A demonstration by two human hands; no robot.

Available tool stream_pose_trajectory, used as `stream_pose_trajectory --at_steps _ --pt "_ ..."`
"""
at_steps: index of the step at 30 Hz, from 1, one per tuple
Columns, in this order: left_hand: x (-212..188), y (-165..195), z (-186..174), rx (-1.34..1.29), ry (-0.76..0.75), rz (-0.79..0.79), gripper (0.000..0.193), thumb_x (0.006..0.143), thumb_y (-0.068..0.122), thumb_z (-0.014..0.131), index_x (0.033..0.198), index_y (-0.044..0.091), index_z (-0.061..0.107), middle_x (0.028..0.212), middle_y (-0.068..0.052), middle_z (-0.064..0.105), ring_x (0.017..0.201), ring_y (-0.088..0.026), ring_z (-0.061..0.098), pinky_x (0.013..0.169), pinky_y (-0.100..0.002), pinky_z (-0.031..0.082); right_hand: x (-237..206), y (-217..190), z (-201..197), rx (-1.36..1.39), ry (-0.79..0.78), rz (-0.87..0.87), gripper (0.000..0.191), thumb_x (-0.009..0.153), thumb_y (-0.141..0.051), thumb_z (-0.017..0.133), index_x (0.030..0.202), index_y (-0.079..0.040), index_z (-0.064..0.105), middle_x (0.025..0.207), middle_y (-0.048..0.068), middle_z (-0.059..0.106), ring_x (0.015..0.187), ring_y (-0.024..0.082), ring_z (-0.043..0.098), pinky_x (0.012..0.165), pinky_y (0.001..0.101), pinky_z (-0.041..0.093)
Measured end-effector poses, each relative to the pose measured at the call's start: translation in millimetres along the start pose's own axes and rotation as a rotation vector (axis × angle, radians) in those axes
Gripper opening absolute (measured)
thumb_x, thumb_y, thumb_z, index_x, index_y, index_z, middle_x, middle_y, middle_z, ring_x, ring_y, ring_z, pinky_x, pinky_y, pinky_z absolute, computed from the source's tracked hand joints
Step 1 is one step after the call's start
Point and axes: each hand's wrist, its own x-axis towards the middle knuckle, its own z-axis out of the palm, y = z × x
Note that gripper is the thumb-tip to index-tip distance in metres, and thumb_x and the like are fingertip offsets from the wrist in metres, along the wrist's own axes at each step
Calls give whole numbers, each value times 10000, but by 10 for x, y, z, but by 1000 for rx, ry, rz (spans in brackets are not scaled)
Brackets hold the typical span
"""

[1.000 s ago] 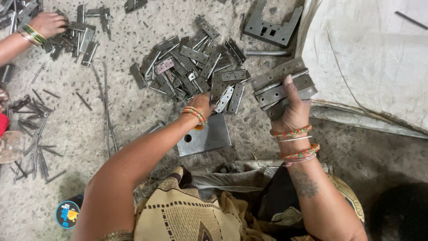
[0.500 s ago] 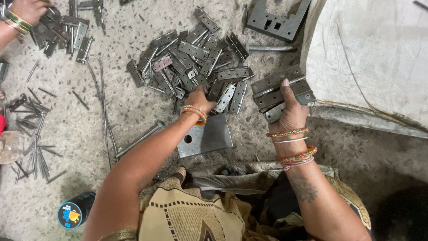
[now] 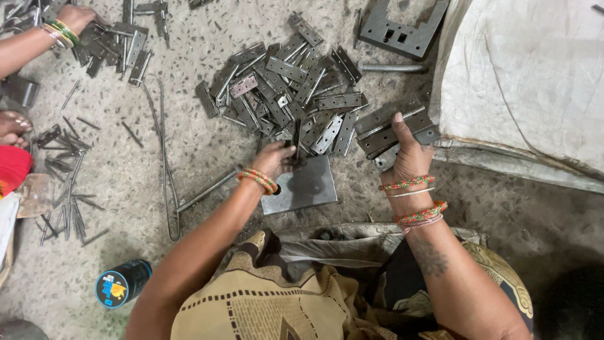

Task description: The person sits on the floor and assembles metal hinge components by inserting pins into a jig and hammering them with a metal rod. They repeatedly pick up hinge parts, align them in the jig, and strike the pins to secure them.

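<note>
Steel hinges (image 3: 393,129) in right hand (image 3: 409,157)

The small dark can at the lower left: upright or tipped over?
Tipped over. The can lies on its side on the floor, its round end facing the camera.

A round black tin (image 3: 123,283), blue-and-yellow label, lies lower left.

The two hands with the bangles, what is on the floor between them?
In the head view, a flat grey metal plate with a hole lies between the left hand and the right hand, which grips a stack of grey metal hinges.
</note>
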Motion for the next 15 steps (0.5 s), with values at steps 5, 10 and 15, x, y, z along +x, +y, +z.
stream_pose_trajectory --at_steps 5,10,15 --pt "-365 140 -58 157 32 508 313 996 -14 437 1293 -21 535 1111 -159 715 960 -243 742 852 -354 650 -34 -11 -10 -1 -12 30 277 882 -144 838 1101 -82 678 1042 -3 694 1008 145 629 913 360 518" --pt "-370 -414 -316 609 419 354 347 950 121 605 1260 -36 604 1136 -209 723 985 -290 705 872 -383 576 -83 -31 52 20 -42 75 278 876 -136 836 1098 -87 676 1033 0 688 966 156 636 862 364 550" --pt "-310 -716 -457 790 523 -104 355 947 292 714 1123 -15 742 1023 -227 773 892 -296 720 820 -421 530 -94 1 6 11 -56 62 307 864 -125 838 1114 -93 665 1041 0 686 980 151 644 880 356 550"
